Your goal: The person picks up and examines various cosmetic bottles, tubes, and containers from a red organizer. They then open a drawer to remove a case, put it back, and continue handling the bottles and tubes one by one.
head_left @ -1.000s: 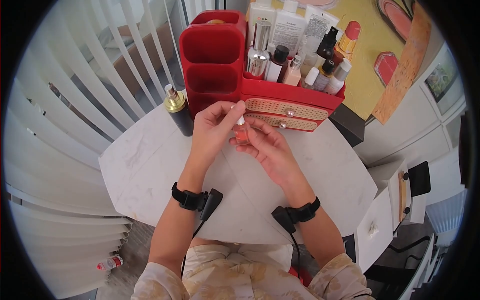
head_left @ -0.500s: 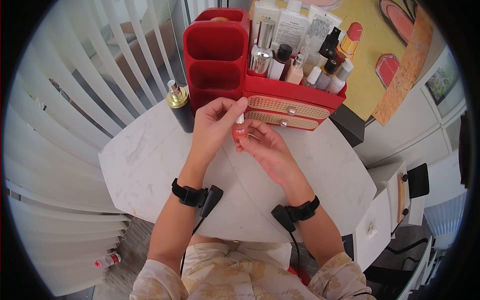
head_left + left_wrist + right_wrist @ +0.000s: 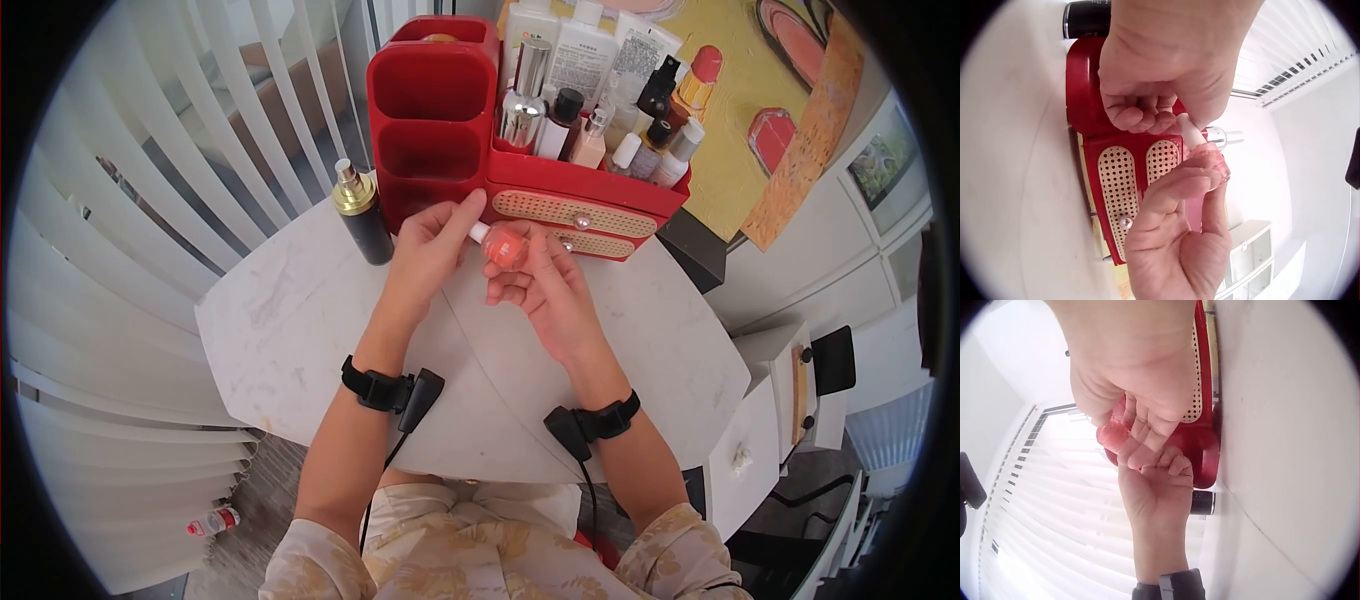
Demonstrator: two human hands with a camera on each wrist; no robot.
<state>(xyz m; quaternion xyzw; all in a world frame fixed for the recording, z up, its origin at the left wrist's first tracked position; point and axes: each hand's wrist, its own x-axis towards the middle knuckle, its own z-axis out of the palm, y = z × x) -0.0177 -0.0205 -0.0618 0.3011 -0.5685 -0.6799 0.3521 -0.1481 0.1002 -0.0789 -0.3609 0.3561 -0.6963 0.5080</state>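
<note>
Vertical blinds (image 3: 90, 290) and a pale, marbled surface (image 3: 280, 345) frame a small bottle (image 3: 506, 251) of coral-red liquid, held in the air between a person's two hands. Its white cap (image 3: 479, 231) points toward the left hand (image 3: 427, 252), its base toward the right hand (image 3: 557, 297), so the long axis slants across the gap from upper left to lower right in the head view. Left thumb and fingers pinch the cap; right thumb and fingers grasp the glass body. Each hand is thus nearest its own end, with the cap in line with the body; whether its thread is loose cannot be told. Just beyond stands a red organizer (image 3: 600, 184) with woven-front drawers (image 3: 540, 208), its upper tray packed with bottles and tubes (image 3: 582, 60). To its left, a dark bottle with a gold collar (image 3: 368, 228) stands upright, apart from the left hand.
</note>
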